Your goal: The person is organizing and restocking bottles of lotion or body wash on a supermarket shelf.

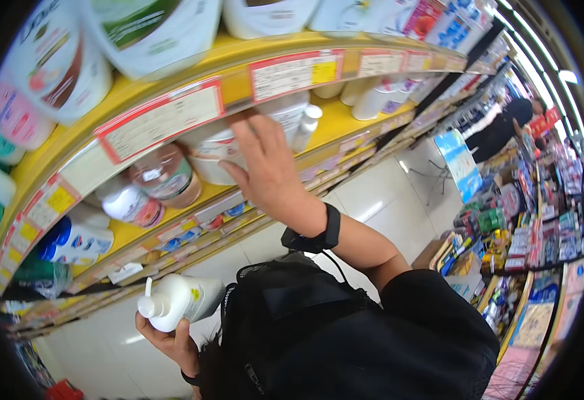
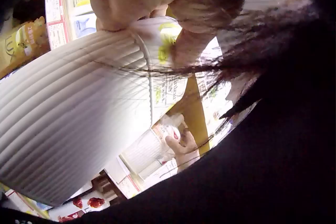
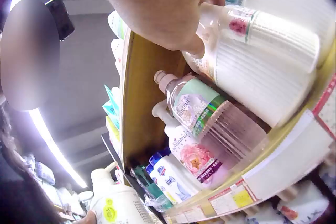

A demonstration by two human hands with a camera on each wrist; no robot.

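white pump bottle (image 1: 185, 300) in curled left grip (image 1: 175, 345)

From my end I see pale floor tiles (image 1: 409, 223) beside yellow shelving (image 1: 236, 83), a strip light (image 3: 52, 145) along the grey ceiling (image 3: 79, 113), and crowded racks (image 1: 519, 313) opposite.

Gap above pink bottle (image 3: 226, 124); white bottle (image 3: 257, 79) beside it; upper shelf (image 1: 237, 87) overhead

White bottle (image 2: 68, 124) cut off by left wrist view's left edge, price-tag print (image 1: 282, 81) too small to read
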